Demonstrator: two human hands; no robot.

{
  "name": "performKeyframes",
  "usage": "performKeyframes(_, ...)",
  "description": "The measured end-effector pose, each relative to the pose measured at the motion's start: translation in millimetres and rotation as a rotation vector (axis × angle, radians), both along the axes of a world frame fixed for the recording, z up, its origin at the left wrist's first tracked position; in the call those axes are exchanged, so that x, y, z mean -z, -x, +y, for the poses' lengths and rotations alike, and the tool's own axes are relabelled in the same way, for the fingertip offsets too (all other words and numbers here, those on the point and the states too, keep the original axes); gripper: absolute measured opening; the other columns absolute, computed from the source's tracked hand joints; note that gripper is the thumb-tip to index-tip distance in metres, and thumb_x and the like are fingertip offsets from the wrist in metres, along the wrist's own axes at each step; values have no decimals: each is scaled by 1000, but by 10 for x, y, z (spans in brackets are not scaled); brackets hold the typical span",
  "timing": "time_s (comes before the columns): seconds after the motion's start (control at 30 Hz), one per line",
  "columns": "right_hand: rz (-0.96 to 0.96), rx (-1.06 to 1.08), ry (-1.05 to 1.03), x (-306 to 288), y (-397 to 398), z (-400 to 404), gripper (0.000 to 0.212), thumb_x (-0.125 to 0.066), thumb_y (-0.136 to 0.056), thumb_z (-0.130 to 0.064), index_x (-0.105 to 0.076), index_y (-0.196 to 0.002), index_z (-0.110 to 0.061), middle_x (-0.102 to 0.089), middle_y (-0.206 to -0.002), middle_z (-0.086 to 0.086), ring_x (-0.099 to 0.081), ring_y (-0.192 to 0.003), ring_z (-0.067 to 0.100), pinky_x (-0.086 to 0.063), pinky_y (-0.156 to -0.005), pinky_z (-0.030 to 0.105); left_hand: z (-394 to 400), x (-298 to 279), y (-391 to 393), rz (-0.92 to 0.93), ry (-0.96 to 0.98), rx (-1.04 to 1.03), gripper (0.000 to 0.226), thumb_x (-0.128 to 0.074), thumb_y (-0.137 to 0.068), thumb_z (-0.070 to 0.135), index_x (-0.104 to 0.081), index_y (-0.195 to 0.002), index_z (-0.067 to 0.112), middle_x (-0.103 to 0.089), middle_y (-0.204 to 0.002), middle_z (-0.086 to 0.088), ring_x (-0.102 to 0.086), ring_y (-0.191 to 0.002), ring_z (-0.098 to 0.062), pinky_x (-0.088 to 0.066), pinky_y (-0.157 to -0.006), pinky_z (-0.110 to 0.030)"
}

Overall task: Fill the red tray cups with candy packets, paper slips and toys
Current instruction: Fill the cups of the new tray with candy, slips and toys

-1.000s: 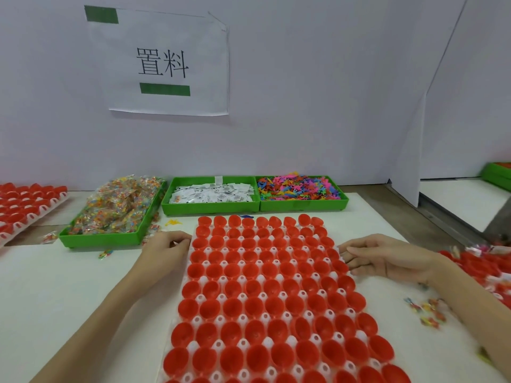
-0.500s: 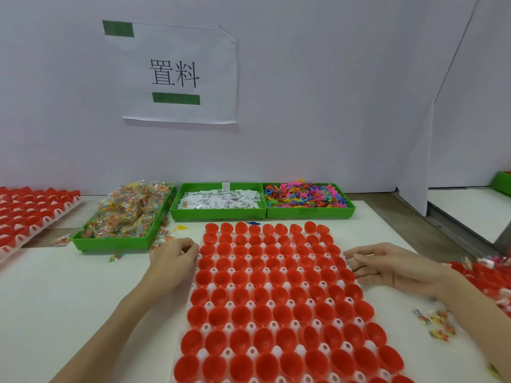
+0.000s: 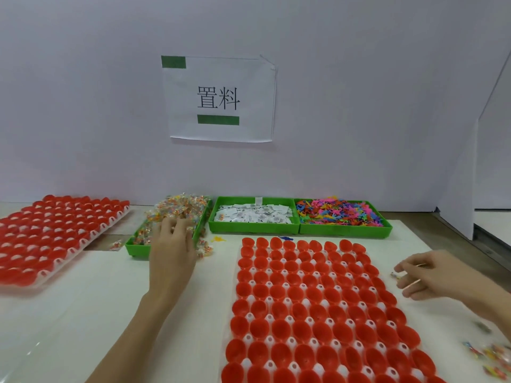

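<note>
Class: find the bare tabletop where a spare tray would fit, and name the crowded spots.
Bare: the near patch between the left tray and the middle tray, under the left hand. Crowded: the bins along the back; loose packets near the right hand.

Bright, even light fills the frame with no clear source; shadows are faint and soft. A pale sheen lies on the table (image 3: 41, 352) at lower left. The right hand (image 3: 431, 277) and the candy packets (image 3: 489, 355) at lower right are motion-blurred. Wide-angle bending stretches the edges.
</note>
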State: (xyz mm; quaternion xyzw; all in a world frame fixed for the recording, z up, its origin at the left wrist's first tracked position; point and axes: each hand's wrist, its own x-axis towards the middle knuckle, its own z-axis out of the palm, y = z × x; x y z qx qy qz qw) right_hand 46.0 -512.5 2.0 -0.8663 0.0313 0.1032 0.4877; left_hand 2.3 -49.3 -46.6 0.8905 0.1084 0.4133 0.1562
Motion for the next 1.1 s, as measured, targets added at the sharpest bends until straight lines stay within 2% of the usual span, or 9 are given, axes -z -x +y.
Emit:
performKeyframes(0.07,-66,28,48,-53,45,131,22,-53,-104,-10,-72,-98,1,-76,-75,17,-74,-65,29,-59,-56,29,212,13,-4,10,-104,-106,28,-70,-90,0,-69,-118,0,-63,-117,-22,-53,-110,-43,-47,-91,-53)
performKeyframes(0.13,-110,38,78,-53,102,296,23,-53,-104,-11,-74,-95,-5,-77,-74,12,-74,-67,28,-57,-62,33,334,75,-4,72,-75,-124,31,-70,-93,6,-69,-124,0,-66,-126,-20,-56,-118,-44,-45,-97,-54)
performKeyframes(0.3,-330,132,217,135,165,549,26,-54,-102,-13,-74,-87,-19,-72,-60,-5,-68,-62,23,-51,-62,31,431,196,-59,105,95,-73,12,-68,-94,6,-77,-99,0,-73,-105,-14,-55,-111,-38,-43,-97,-50)
performKeyframes(0.5,-530,111,181,210,283,590,26,-57,-102,-18,-72,-84,-30,-68,-61,-9,-62,-54,10,-47,-54,28,426,220,-110,46,234,-63,15,-71,-95,20,-77,-92,6,-74,-95,-10,-50,-107,-36,-38,-93,-46)
performKeyframes(0.63,-557,107,116,209,311,605,27,-58,-101,-16,-74,-83,-29,-68,-61,-4,-63,-55,11,-50,-57,20,374,232,-106,71,156,-105,26,-72,-94,41,-76,-109,20,-72,-98,-3,-50,-110,-34,-33,-95,-47)
performKeyframes(0.73,-558,109,105,202,337,609,27,-58,-101,-16,-74,-84,-28,-68,-61,-4,-64,-58,10,-51,-60,18,309,217,-99,35,163,-97,15,-76,-90,39,-79,-98,26,-70,-91,1,-51,-105,-30,-30,-93,-46)
performKeyframes(0.87,-554,123,89,195,345,610,25,-58,-102,-15,-75,-87,-27,-69,-62,-5,-64,-59,6,-50,-59,13,260,164,-92,26,201,-109,13,-79,-89,34,-83,-93,22,-75,-96,-3,-57,-104,-32,-26,-95,-44)
performKeyframes(1.0,-552,122,74,205,338,585,25,-58,-101,-15,-75,-87,-26,-69,-63,-3,-64,-57,6,-50,-57,13,262,129,-30,-36,174,-83,16,-79,-89,26,-84,-99,14,-80,-88,-9,-71,-80,-31,-45,-96,-52)
performKeyframes(1.1,-548,128,70,214,336,564,25,-58,-101,-14,-75,-88,-25,-69,-63,-2,-64,-56,10,-51,-56,14,215,30,14,-85,185,-84,14,-80,-89,22,-83,-100,13,-76,-114,-13,-69,-107,-36,-48,-98,-54)
